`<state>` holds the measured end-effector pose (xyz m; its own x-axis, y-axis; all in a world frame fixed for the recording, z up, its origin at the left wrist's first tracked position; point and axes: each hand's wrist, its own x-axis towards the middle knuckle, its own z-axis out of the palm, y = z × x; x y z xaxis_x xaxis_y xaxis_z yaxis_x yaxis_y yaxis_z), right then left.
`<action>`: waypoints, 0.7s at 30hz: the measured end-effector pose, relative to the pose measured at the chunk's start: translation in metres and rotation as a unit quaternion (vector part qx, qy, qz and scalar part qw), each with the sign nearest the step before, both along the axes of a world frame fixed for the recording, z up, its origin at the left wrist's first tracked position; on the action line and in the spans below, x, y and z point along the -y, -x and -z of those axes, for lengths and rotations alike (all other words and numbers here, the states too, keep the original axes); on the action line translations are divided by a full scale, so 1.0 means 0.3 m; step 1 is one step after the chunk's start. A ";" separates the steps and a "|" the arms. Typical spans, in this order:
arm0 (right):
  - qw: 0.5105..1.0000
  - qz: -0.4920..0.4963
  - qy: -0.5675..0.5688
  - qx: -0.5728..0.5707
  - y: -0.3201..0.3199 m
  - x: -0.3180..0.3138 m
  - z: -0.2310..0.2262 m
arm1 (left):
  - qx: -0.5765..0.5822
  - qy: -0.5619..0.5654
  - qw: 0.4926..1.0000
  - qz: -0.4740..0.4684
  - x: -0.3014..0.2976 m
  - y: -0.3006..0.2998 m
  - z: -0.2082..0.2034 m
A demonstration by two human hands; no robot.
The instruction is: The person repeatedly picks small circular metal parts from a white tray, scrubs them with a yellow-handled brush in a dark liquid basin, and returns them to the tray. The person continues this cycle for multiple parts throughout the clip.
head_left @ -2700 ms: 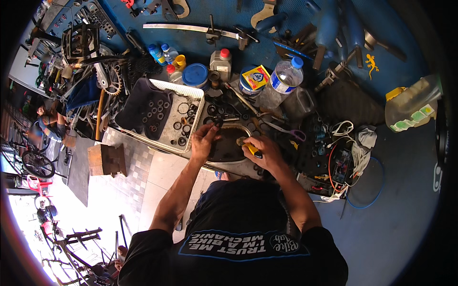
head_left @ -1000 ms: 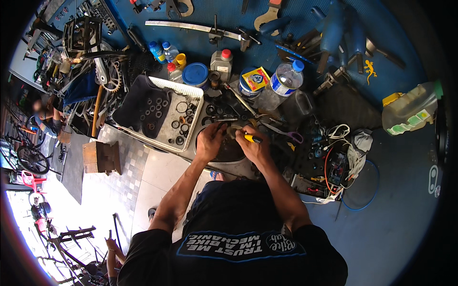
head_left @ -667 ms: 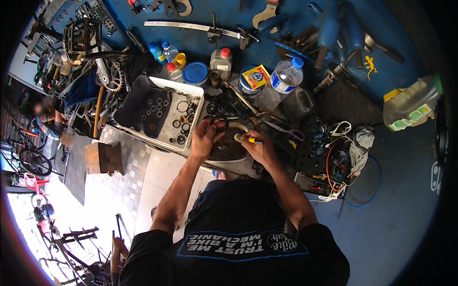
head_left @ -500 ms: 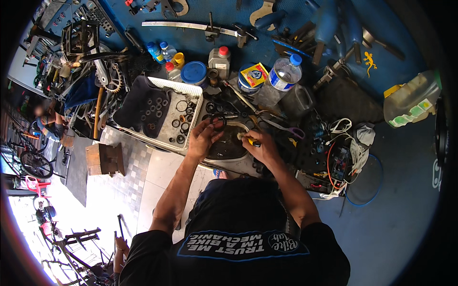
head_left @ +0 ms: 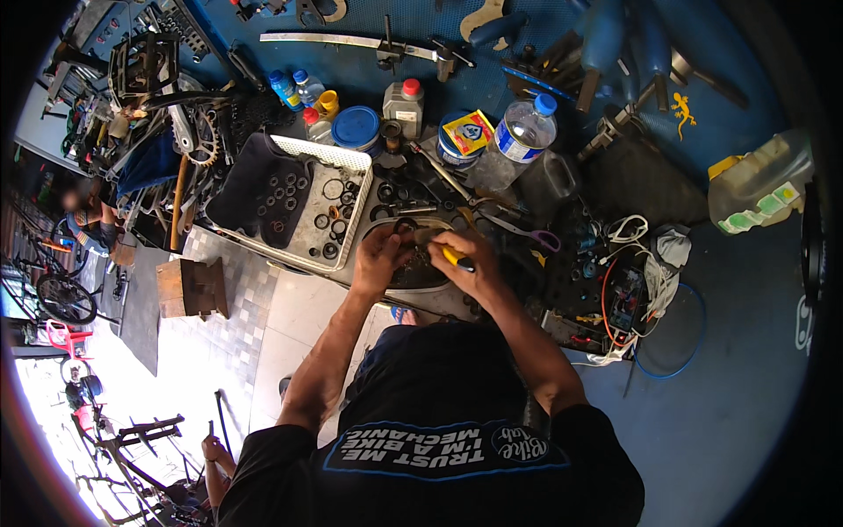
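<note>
My left hand [head_left: 379,260] is closed around a dark ring-shaped part [head_left: 405,227], its fingers hiding some of it. In my right hand [head_left: 474,270] is a small brush with a yellow and black handle [head_left: 457,258]; its pale bristle end [head_left: 427,235] is at or against the ring, though I cannot tell exactly where they touch. Both hands are close together over a light-rimmed basin [head_left: 432,289] with dark liquid in it.
Left of the basin is a white perforated tray [head_left: 358,230] with a black cloth [head_left: 239,204] and several rings. Behind stand a blue-lidded tub [head_left: 356,129], a grey bottle [head_left: 403,109] and a clear bottle [head_left: 525,133]. Purple-handled scissors [head_left: 546,240] and cables [head_left: 650,281] lie right.
My right hand has moved left, bringing the brush from the basin's right side to the ring. My left hand has shifted slightly right and still holds the ring.
</note>
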<state>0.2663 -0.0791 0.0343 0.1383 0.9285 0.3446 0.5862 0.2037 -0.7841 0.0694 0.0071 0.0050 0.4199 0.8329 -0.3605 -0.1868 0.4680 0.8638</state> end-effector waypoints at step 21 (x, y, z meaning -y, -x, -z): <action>0.992 -0.030 -0.085 0.085 -0.022 0.015 -0.027 | -0.035 -0.019 0.998 0.057 -0.015 0.027 0.036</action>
<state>0.2728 -0.0835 0.0425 0.0102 0.8593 0.5113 0.6901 0.3640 -0.6255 0.0614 0.0115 -0.0058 0.4872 0.7951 -0.3611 -0.0739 0.4496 0.8902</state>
